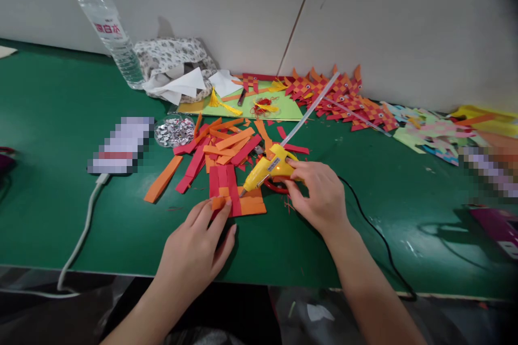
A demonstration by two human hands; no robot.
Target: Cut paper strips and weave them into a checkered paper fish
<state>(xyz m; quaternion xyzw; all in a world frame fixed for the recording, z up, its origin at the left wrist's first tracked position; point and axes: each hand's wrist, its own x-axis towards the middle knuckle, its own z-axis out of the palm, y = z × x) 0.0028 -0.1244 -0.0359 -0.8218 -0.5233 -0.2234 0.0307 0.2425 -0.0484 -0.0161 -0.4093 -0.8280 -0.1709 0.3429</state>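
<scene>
My right hand (318, 191) grips a yellow hot glue gun (265, 168), with a long clear glue stick (311, 108) sticking out of its back. The gun's nozzle points down at a woven piece of red and orange paper strips (235, 204) on the table; whether it touches the paper I cannot tell. My left hand (198, 240) has its fingers on the left part of the weave, pinching a short folded orange strip (219, 202). Loose orange and red strips (230, 143) lie heaped just behind the weave. Red scissor handles (275, 187) show partly beneath the gun.
A dish of googly eyes (175, 130), a phone (121, 145) on a white cable and a water bottle (109, 27) stand left. Behind are a patterned tissue bag (176, 56), a green sheet (289, 109) with tassels and finished woven fish (340, 94). A black cord (374, 232) runs right.
</scene>
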